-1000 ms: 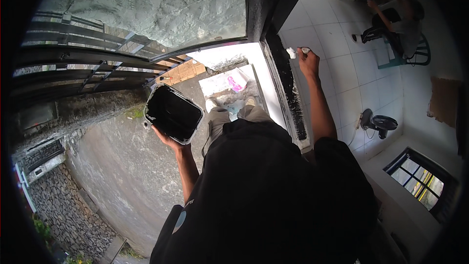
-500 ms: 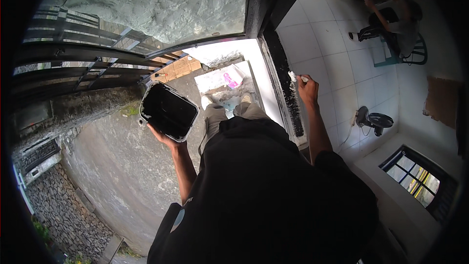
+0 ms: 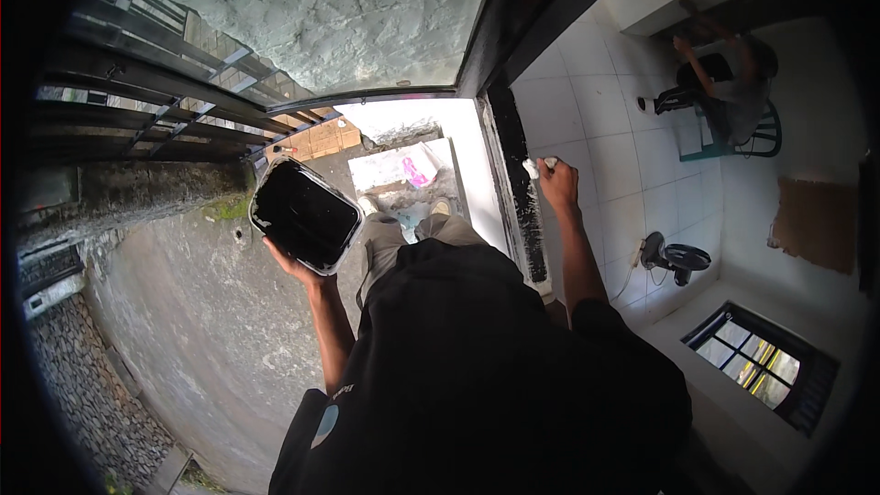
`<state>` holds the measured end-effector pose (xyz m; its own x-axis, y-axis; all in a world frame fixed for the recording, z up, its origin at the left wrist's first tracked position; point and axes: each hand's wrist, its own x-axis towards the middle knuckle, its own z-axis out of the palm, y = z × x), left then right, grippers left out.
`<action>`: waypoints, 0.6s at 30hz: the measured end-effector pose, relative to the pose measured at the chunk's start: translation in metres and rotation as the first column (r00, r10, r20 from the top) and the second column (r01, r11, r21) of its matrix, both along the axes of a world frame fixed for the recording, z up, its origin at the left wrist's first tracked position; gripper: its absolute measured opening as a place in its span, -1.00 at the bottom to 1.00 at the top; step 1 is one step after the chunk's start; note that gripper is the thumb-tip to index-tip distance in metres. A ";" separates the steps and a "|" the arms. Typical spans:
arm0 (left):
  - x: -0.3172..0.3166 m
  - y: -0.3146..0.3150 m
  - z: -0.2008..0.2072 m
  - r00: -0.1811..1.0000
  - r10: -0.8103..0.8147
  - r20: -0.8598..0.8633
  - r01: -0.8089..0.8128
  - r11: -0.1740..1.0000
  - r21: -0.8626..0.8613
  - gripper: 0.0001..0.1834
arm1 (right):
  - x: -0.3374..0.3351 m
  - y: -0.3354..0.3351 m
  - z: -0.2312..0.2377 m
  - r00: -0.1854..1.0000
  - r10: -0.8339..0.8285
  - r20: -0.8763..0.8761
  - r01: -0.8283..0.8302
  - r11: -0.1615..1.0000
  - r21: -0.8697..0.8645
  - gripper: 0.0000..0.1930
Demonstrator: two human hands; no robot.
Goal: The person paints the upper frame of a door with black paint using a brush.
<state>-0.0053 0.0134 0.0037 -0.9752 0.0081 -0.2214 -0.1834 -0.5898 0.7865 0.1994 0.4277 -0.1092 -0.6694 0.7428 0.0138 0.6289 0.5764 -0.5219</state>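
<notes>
My left hand [image 3: 291, 263] grips a squarish tub [image 3: 264, 205] from below and the side. Black paint coats its inside, and smears of it mark the pale rim. My right hand [image 3: 559, 186] is closed around a small paintbrush with a whitish handle [image 3: 532, 168]. The brush lies against a long narrow strip [image 3: 511, 133] of the door or window frame, wet-looking and black at the far end. Nearer me, the strip's black coat looks patchy, with pale surface along its edge. The bristles are too small to make out.
A glass pane [image 3: 312, 18] and dark slatted bars [image 3: 147, 119] stand at upper left. Below my feet is a pale step [image 3: 376, 168] bearing a pink item [image 3: 419, 171]. Indoors to the right are a seated person [image 3: 733, 96], a green chair [image 3: 761, 142] and a fan [image 3: 683, 257].
The whole view has shifted, so the surroundings sit lower and further left. Both hands keep their holds, and the brush stays at about the same place along the black strip.
</notes>
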 end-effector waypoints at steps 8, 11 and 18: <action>0.023 -0.028 -0.002 0.989 0.145 0.028 -0.145 0.989 0.007 -0.31 | -0.095 0.034 -0.003 0.976 0.055 -0.211 -0.049 0.998 0.036 -0.74; 0.027 -0.024 0.004 0.991 0.132 0.025 -0.132 0.991 0.017 -0.29 | -0.066 0.034 -0.025 0.996 0.025 -0.083 -0.017 0.995 0.098 -0.74; 0.022 -0.023 -0.002 0.993 0.111 0.031 -0.112 0.993 0.042 -0.29 | 0.015 -0.023 0.003 0.994 -0.047 -0.098 0.037 0.995 -0.097 -0.76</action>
<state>0.0168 -0.0100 0.0020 -0.9639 -0.0900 -0.2508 -0.1365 -0.6414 0.7549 0.2147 0.4046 -0.1065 -0.6365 0.7712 0.0075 0.5930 0.4956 -0.6346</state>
